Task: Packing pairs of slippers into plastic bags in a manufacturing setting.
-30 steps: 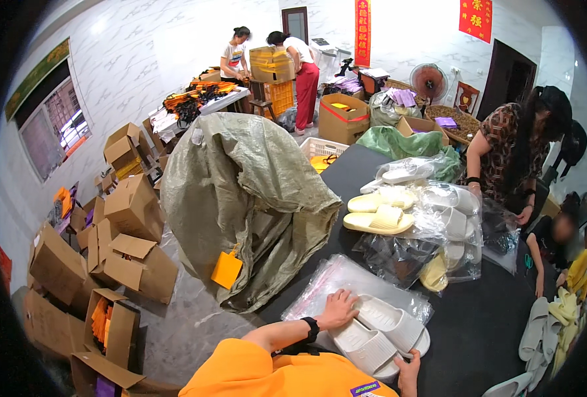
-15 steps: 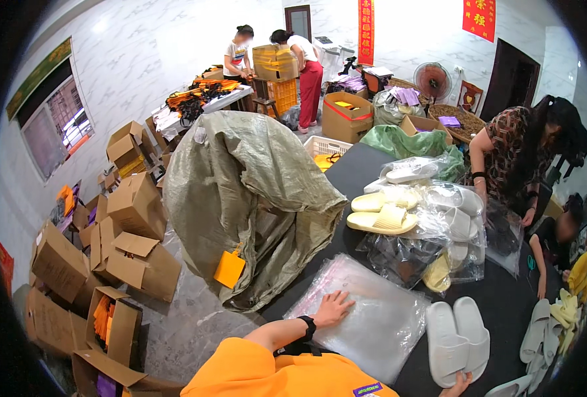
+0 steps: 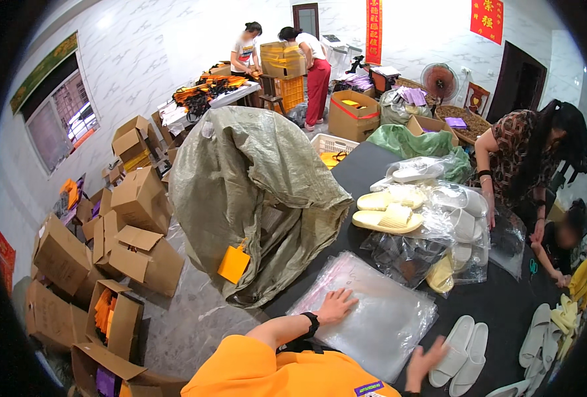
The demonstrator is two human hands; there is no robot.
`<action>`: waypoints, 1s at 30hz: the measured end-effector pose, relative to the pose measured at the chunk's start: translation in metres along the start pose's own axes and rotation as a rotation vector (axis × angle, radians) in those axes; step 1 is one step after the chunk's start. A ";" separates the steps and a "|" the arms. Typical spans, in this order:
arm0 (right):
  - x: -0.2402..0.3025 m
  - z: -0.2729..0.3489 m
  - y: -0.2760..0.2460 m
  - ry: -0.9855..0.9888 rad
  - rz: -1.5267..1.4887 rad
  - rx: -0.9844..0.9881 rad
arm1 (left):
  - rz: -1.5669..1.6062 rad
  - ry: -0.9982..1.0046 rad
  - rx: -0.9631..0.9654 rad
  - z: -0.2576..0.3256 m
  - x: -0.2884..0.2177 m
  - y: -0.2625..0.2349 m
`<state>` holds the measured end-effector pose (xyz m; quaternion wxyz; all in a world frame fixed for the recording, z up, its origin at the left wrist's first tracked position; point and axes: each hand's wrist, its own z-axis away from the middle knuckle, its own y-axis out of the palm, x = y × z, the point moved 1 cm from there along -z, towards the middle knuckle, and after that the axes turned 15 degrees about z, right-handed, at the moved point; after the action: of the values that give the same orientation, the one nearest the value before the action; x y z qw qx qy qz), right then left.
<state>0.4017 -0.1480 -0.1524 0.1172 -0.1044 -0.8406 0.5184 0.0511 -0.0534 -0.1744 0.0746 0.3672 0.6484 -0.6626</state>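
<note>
Dark tabletop: our left hand lies flat, fingers spread, on the clear bags; our right hand, fingers loosely spread, nears white slippers. We should pin the stack firmly.

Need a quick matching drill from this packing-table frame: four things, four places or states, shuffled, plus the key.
Things:
1. left hand
2. right hand
3. yellow slippers
4. orange tag

Places or states:
A. hanging on the big olive sack
B. flat on the stack of clear plastic bags
C. piled on bagged slippers farther up the table
D. beside the pair of white slippers, fingers spread

Pairs: 1-B, 2-D, 3-C, 4-A
</note>
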 end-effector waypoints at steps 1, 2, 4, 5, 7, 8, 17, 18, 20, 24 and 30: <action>0.031 -0.002 -0.015 -0.179 -0.051 0.187 | 0.002 -0.008 -0.004 -0.003 -0.001 0.000; 0.053 0.010 -0.017 -0.301 -0.053 0.294 | 0.005 -0.017 -0.011 -0.006 -0.001 -0.001; 0.085 0.028 -0.006 -0.489 -0.077 0.415 | 0.194 -0.061 -0.059 -0.009 0.002 -0.010; 0.091 0.039 0.003 -0.545 -0.097 0.427 | 0.383 -0.086 -0.095 -0.013 0.005 -0.021; 0.094 0.053 0.012 -0.606 -0.111 0.426 | 0.572 -0.129 -0.211 -0.018 0.010 -0.045; 0.093 0.057 0.013 -0.603 -0.102 0.414 | 0.574 -0.144 -0.282 -0.018 0.011 -0.060; 0.097 0.054 0.008 -0.609 -0.130 0.424 | 0.128 -0.350 -0.596 -0.003 0.085 -0.149; 0.097 0.054 0.008 -0.601 -0.132 0.430 | 0.111 -0.365 -0.590 -0.002 0.088 -0.154; 0.098 0.054 0.008 -0.597 -0.137 0.437 | 0.071 -0.358 -0.634 0.001 0.103 -0.163; 0.097 0.053 0.010 -0.594 -0.135 0.451 | -0.062 -0.422 -0.723 0.007 0.126 -0.185; 0.094 0.057 0.016 -0.583 -0.108 0.456 | -0.204 -0.658 -0.477 0.018 0.121 -0.188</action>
<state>0.2959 -0.1611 -0.1832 -0.0794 0.1209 -0.7061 0.6932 -0.1509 0.0033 -0.0957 0.2946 0.0421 0.7584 -0.5799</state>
